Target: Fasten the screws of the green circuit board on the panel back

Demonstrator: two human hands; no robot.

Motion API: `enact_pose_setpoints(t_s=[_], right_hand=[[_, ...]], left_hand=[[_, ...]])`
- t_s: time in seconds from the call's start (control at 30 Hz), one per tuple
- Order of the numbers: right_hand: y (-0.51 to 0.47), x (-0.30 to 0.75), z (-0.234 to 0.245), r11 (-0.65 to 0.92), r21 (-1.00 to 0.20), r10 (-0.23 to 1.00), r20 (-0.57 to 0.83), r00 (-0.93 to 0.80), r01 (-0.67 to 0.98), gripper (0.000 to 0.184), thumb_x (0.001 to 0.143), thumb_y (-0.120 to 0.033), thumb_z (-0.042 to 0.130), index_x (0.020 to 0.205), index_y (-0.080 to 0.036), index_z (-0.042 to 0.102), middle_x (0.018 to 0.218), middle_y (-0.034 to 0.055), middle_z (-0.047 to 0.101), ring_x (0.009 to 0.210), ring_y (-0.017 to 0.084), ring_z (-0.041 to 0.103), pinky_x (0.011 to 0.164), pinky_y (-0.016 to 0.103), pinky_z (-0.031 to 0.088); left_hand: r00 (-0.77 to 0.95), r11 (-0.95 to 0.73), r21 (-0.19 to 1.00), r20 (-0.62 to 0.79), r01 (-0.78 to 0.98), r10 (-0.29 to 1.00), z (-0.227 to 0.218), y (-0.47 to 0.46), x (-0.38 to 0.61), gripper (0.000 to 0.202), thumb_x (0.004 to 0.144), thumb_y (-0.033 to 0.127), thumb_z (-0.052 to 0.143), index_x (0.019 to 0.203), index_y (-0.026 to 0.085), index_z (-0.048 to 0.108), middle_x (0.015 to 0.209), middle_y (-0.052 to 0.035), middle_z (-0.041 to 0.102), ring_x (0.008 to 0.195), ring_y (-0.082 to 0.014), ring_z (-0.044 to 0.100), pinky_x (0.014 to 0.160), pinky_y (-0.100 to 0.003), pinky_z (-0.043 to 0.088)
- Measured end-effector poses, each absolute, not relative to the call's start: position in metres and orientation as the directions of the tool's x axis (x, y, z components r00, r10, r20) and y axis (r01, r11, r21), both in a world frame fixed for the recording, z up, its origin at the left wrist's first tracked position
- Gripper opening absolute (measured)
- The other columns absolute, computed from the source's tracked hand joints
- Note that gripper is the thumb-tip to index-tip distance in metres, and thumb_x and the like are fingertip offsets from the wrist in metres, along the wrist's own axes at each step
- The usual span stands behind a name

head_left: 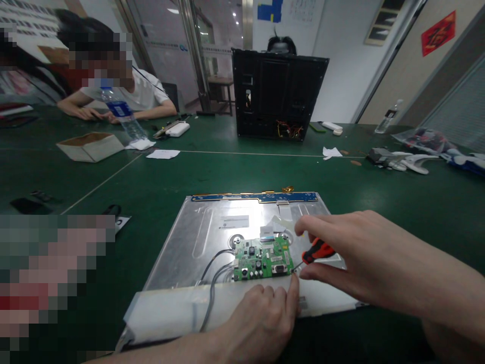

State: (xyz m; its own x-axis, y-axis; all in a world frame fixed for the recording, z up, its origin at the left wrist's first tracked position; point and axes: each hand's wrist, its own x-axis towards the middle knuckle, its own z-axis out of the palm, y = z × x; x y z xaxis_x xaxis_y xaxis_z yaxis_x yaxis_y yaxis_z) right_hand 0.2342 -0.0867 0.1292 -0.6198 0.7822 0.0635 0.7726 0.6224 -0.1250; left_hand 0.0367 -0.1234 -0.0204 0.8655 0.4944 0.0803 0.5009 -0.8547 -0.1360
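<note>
A flat metal display panel (178,247) lies on the table, a white film strip (166,308) along its near edge. On it sits a green circuit board (261,259) with dark cables (212,288) at its left. My right hand (352,247) holds a red and black screwdriver (317,251); thumb and index finger stand apart around the handle. The shaft slants down to the board's near right corner. My left hand (265,313) rests on the panel's near side, index finger stretched to that corner beside the tip, other fingers bent. Whether a screw is there, I cannot tell.
A blue circuit strip (253,197) runs along the panel's far edge. Farther back stand a black monitor housing (280,96), an open box (90,146) and a water bottle (123,114). Tools and bags (428,141) lie at right. Other people sit across the table.
</note>
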Motion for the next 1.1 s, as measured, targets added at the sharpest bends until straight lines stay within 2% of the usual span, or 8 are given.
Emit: enact_pose_setpoints(t_s=[0.17, 0.33, 0.47, 0.57, 0.67, 0.83, 0.93, 1.1], right_hand=[[-0.080, 0.232, 0.125, 0.588, 0.025, 0.805, 0.081, -0.588, 0.808, 0.012, 0.097, -0.041, 0.058, 0.095, -0.029, 0.060, 0.068, -0.0034, 0.068, 0.056, 0.021, 0.063, 0.050, 0.029, 0.022], [-0.078, 0.233, 0.129, 0.606, -0.055, 0.795, 0.056, -0.604, 0.793, 0.004, 0.096, -0.030, 0.056, 0.094, -0.028, 0.054, 0.069, -0.0051, 0.065, 0.057, 0.019, 0.059, 0.052, 0.029, 0.023], [-0.081, 0.235, 0.135, 0.636, -0.183, 0.763, 0.005, -0.647, 0.749, 0.017, 0.090, -0.019, 0.059, 0.100, -0.028, 0.049, 0.082, -0.0053, 0.067, 0.065, 0.017, 0.058, 0.056, 0.028, 0.028], [-0.084, 0.236, 0.140, 0.645, -0.234, 0.744, -0.023, -0.667, 0.728, 0.020, 0.089, -0.019, 0.061, 0.102, -0.028, 0.050, 0.089, -0.0050, 0.068, 0.072, 0.016, 0.060, 0.059, 0.028, 0.031], [-0.084, 0.236, 0.139, 0.638, -0.214, 0.755, -0.014, -0.655, 0.740, 0.017, 0.092, -0.029, 0.065, 0.104, -0.030, 0.052, 0.087, -0.0061, 0.070, 0.071, 0.017, 0.063, 0.058, 0.028, 0.031], [-0.081, 0.234, 0.130, 0.621, -0.060, 0.784, 0.053, -0.618, 0.782, 0.015, 0.094, -0.042, 0.064, 0.096, -0.030, 0.055, 0.071, -0.0058, 0.068, 0.060, 0.020, 0.062, 0.053, 0.029, 0.023], [-0.079, 0.234, 0.128, 0.619, -0.024, 0.783, 0.084, -0.616, 0.785, 0.016, 0.095, -0.040, 0.062, 0.088, -0.028, 0.053, 0.069, -0.0053, 0.065, 0.056, 0.019, 0.059, 0.052, 0.029, 0.022], [-0.079, 0.238, 0.132, 0.642, -0.077, 0.767, 0.062, -0.639, 0.763, 0.012, 0.093, -0.028, 0.060, 0.098, -0.028, 0.050, 0.079, -0.0054, 0.066, 0.062, 0.017, 0.059, 0.053, 0.028, 0.025]], left_hand=[[0.870, -0.858, -0.142, 0.065, 0.493, 0.489, -0.021, -0.122, 0.038, 0.049, 0.098, 0.019, 0.052, 0.140, -0.005, 0.043, 0.078, -0.0067, 0.067, 0.056, -0.0202, 0.065, 0.049, -0.032, 0.050], [0.865, -0.852, -0.152, 0.098, 0.501, 0.491, -0.021, -0.121, 0.037, 0.047, 0.102, 0.019, 0.047, 0.142, -0.005, 0.042, 0.076, -0.0058, 0.066, 0.055, -0.0198, 0.065, 0.048, -0.031, 0.049], [0.871, -0.857, -0.157, 0.094, 0.491, 0.482, -0.023, -0.122, 0.037, 0.051, 0.098, 0.018, 0.051, 0.142, -0.006, 0.041, 0.076, -0.0057, 0.066, 0.055, -0.0204, 0.064, 0.047, -0.032, 0.050], [0.871, -0.858, -0.153, 0.107, 0.491, 0.480, -0.023, -0.124, 0.036, 0.052, 0.098, 0.019, 0.052, 0.142, -0.006, 0.041, 0.077, -0.0058, 0.066, 0.055, -0.0215, 0.064, 0.048, -0.033, 0.051], [0.867, -0.854, -0.151, 0.119, 0.498, 0.484, -0.024, -0.123, 0.036, 0.052, 0.098, 0.019, 0.051, 0.142, -0.006, 0.040, 0.077, -0.0055, 0.066, 0.055, -0.0212, 0.064, 0.048, -0.033, 0.051], [0.875, -0.861, -0.158, 0.073, 0.483, 0.478, -0.023, -0.122, 0.036, 0.052, 0.095, 0.018, 0.053, 0.141, -0.005, 0.043, 0.078, -0.0068, 0.066, 0.056, -0.0201, 0.064, 0.049, -0.030, 0.050], [0.874, -0.861, -0.150, 0.054, 0.485, 0.483, -0.021, -0.122, 0.037, 0.053, 0.095, 0.017, 0.053, 0.141, -0.005, 0.043, 0.077, -0.0066, 0.066, 0.057, -0.0202, 0.064, 0.050, -0.030, 0.050], [0.874, -0.865, -0.126, 0.059, 0.485, 0.482, -0.021, -0.123, 0.037, 0.056, 0.094, 0.017, 0.054, 0.143, -0.006, 0.040, 0.077, -0.0070, 0.067, 0.058, -0.0208, 0.065, 0.051, -0.031, 0.050]])
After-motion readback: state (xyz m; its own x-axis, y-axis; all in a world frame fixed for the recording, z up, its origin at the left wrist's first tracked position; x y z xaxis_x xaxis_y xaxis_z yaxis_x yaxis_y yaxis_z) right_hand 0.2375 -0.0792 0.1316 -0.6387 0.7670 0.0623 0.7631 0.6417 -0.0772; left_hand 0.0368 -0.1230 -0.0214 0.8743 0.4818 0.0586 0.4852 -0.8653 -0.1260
